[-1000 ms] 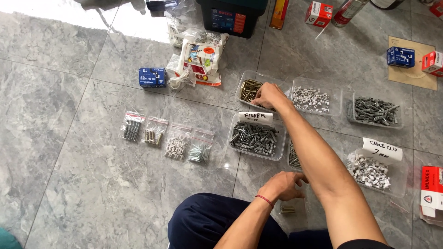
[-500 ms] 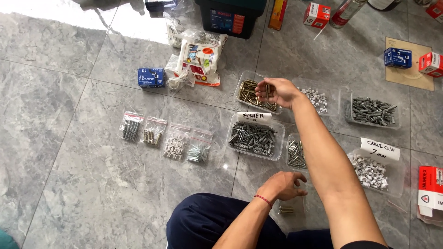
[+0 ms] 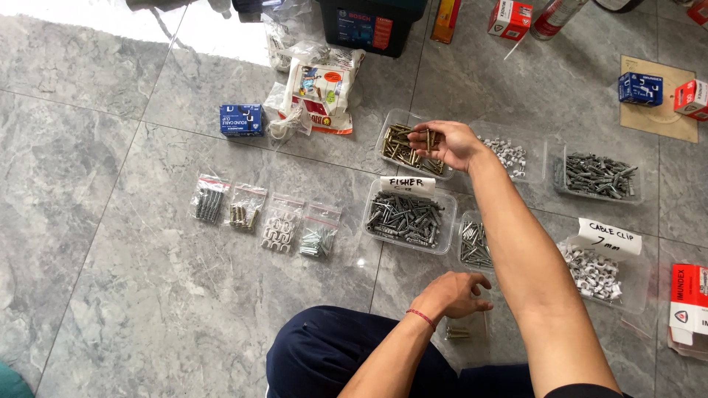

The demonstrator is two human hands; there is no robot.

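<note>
Several brass-coloured screws (image 3: 430, 138) are pinched in the fingertips of the right hand (image 3: 450, 144), held just above the clear tray of brass screws (image 3: 394, 145) at the far side of the layout. Their long axis is seen running roughly near-to-far. The left hand (image 3: 456, 293) is laid palm-down, fingers loosely spread and gripping nothing, on a clear bag (image 3: 466, 335) close to the knee; it lies well nearer the body, so the right hand is the closer one to the screws. Between the two hands sit a tray of grey wall plugs (image 3: 407, 219) and a small tub of screws (image 3: 476, 245). Four small zip bags (image 3: 265, 221) are lined up to the left.
</note>
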